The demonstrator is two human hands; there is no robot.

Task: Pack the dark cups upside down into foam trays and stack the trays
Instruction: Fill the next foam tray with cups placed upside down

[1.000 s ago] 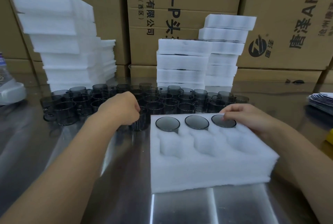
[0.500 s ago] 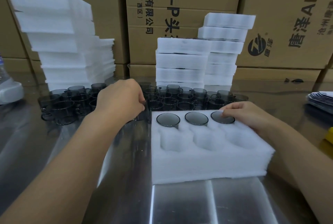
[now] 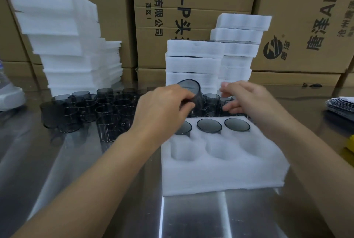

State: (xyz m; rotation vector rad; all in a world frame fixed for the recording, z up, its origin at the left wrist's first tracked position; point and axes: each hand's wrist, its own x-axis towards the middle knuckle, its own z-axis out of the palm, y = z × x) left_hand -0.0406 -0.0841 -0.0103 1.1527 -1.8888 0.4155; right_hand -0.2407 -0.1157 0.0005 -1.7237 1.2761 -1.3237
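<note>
Change since half a second ago: the left hand (image 3: 164, 107) leaves the loose cups (image 3: 107, 103) behind the foam tray (image 3: 220, 170) with one dark cup (image 3: 190, 89) lifted clear. The cup now sits in the air above the tray's far left corner. It is tipped over, flat base toward the camera.

The right hand (image 3: 247, 101) lifts off the tray's far right corner, where it was resting, and moves in toward the cup.

Reading: pick done, inversion under way; likely a two-handed turn or a handover before seating.

Fingers: the left fingers are curled round the cup wall, thumb on the near side; firm grasp. The right fingers (image 3: 230, 106) are loosely spread and slightly blurred, holding nothing. They are just beside the cup; contact cannot be confirmed.

Tray status: three seated cups (image 3: 209, 125) fill the far row, bases up. The pockets nearer the person are empty, so I judge the tray about half packed. The cup in hand probably goes into the near row. Finished stacked trays (image 3: 193, 61) stand beyond the tray's far edge.
</note>
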